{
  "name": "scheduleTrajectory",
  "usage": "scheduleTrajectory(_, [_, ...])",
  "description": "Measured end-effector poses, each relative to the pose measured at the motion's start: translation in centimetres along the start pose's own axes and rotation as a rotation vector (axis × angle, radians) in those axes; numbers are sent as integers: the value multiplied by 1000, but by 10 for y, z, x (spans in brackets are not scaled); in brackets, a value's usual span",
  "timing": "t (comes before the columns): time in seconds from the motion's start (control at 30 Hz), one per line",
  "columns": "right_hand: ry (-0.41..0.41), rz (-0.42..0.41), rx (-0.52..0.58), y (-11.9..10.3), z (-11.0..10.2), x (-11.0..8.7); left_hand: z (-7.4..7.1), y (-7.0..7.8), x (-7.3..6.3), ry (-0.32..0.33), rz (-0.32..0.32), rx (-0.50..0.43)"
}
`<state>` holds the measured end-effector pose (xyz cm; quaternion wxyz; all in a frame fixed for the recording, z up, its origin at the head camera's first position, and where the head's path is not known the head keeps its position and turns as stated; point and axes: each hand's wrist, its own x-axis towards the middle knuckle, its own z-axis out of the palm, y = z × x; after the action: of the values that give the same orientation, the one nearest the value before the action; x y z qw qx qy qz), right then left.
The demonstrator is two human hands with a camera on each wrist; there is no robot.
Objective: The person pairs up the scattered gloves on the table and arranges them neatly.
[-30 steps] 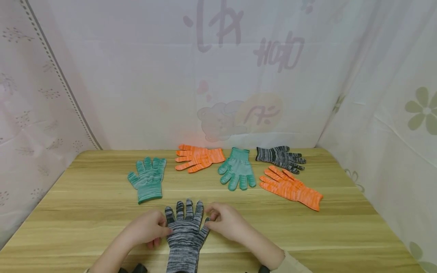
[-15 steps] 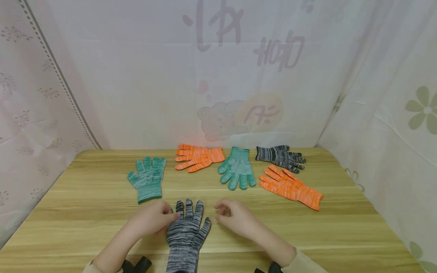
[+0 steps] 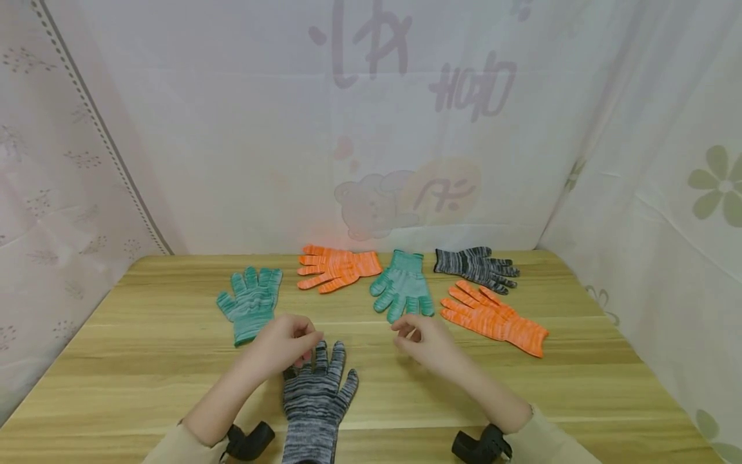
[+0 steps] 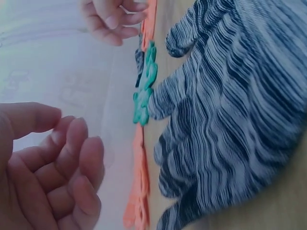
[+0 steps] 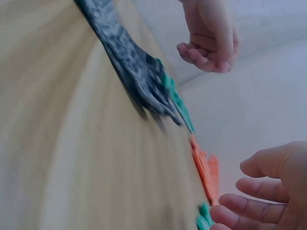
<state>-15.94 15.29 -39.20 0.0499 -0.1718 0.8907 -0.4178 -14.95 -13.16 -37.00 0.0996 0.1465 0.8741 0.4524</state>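
Note:
A black-and-grey striped knit glove [image 3: 313,406] lies flat at the near edge of the table, its fingers pointing away from me. My left hand [image 3: 285,343] hovers over that glove's fingertips, hiding part of them. In the left wrist view the left hand's [image 4: 57,165] fingers are loosely bent with nothing between them. To the right, my right hand [image 3: 428,343] is in the air just in front of a green glove [image 3: 406,287]. Its fingers are relaxed and hold nothing, as the right wrist view of the hand [image 5: 268,191] shows. Another green glove [image 3: 254,306] lies beyond my left hand.
Along the back of the wooden table [image 3: 145,361] lie an orange glove [image 3: 339,267] and a second black-and-grey glove [image 3: 475,267]. Another orange glove [image 3: 495,319] is at the right. Printed curtains [image 3: 261,142] stand behind and at both sides. Each wrist carries a black camera mount [image 3: 249,441].
Both hands have come away from the near striped glove and moved forward, the right one also rightward. The left rose past its fingers. The gloves stay in place.

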Motion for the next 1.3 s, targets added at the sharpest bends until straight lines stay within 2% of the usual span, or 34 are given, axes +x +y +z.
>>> scheduleTrajectory(0.27, [74,65,-41,10,-33,0,15,8,22,43,41,-69])
scheduleTrajectory(0.43, [93,97,-53,24,-52,3,26,9,37,35,15,-179])
scheduleTrajectory(0.53, [123,81,-62,33,-64,5,31,11,45,42,-2,-246])
scheduleTrajectory(0.73, [214,26,-116,50,-85,9,39,20,61,49,-11,-315])
scheduleTrajectory(0.97, [219,73,-160,62,-106,14,51,30,76,28,-22,-440])
scheduleTrajectory(1.3, [242,121,-187,82,-125,20,66,43,97,31,-84,-572])
